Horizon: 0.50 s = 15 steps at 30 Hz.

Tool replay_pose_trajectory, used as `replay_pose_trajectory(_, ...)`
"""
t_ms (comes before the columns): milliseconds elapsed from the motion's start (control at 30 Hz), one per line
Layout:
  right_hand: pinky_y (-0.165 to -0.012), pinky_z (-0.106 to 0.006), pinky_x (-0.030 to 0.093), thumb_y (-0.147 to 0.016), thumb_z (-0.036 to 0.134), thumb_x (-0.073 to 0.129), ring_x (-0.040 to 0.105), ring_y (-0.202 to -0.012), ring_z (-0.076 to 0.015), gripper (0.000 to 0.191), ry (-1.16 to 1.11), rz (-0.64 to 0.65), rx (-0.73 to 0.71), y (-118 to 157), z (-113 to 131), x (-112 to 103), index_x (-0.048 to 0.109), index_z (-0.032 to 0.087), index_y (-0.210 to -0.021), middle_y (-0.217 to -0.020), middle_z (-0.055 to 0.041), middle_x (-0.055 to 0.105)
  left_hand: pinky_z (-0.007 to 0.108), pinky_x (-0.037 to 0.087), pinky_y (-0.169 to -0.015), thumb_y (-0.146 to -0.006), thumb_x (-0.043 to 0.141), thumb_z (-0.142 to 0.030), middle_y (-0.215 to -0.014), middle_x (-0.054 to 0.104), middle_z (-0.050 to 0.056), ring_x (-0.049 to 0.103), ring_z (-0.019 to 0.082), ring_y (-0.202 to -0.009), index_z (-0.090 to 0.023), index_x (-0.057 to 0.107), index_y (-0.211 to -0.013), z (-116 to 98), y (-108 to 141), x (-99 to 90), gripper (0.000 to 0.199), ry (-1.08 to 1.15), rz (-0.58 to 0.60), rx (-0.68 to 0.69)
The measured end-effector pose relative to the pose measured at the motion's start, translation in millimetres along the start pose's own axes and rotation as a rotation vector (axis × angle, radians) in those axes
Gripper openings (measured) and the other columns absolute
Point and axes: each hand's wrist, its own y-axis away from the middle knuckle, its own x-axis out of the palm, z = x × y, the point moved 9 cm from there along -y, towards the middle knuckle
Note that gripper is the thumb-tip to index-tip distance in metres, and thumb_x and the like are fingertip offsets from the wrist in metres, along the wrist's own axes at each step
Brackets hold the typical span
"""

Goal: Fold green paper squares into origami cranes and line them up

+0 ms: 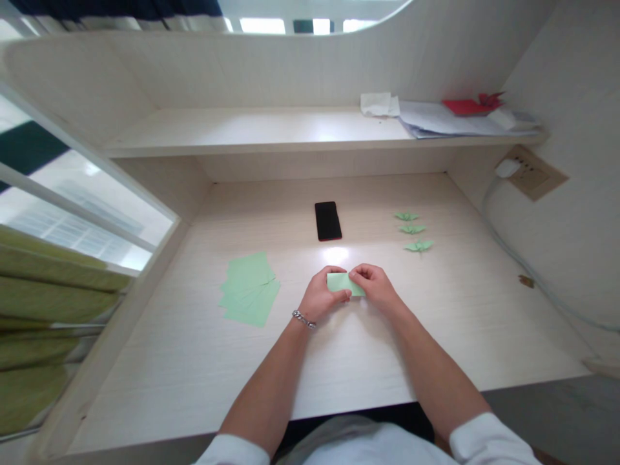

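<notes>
A small green paper rectangle (338, 282) is held over the middle of the desk (356, 368), its left end gripped by the left hand (321, 292), its right pinched by the right hand (376, 285). Green sheets (249, 289) are fanned toward the left edge; a black phone (328, 221) is laid toward the back edge; three folded green birds (411, 229) are lined up toward the back right corner.

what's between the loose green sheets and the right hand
From the sheets, in the head view: desk, the left hand, then the paper it and the right hand hold.
</notes>
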Motion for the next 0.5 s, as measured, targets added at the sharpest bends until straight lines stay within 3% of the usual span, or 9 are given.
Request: replay_pose_trajectory(500,-0.056,-0.024,0.035,-0.080,0.039,0.057,0.044,-0.060,-0.0120,0.022,0.148,0.068,-0.068,2,7,4,0.057,0.018,-0.075,-0.065,0.0031,0.050,0.028,0.051,-0.064,-0.056,0.076,-0.015,-0.084,0.066,0.002,0.062,0.017,-0.071,-0.017,0.061,-0.100,-17,2,-9.6,0.047,-0.174,-0.097,0.080)
